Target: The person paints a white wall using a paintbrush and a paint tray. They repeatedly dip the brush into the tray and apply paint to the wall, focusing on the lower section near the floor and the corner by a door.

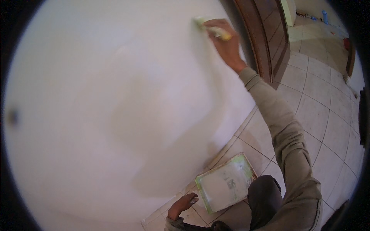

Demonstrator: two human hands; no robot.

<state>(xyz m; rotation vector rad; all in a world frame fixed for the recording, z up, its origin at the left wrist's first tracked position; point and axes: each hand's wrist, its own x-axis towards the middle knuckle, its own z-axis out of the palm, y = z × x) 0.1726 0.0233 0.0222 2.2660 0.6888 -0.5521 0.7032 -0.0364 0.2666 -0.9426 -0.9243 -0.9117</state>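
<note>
High on the white wall (121, 95), my right hand (224, 40) grips a paintbrush (200, 23). Its pale bristle end meets the wall, and a bit of yellow handle shows between my fingers. The hand and brush are slightly blurred. My left hand (184, 203) hangs low beside the wall's foot, fingers curled; a small pale spot shows at the fingers, too small to make out. Just right of that hand, a rectangular paint tray (205, 199) with green-smeared edges lies on the floor, holding whitish paint (216, 184).
A dark brown wooden door (273, 37) and its frame stand right of the wall. Pale floor tiles (313, 115) stretch off to the right. My knee (264, 190) is close to the tray. A blue bottle (325, 17) stands in the far room.
</note>
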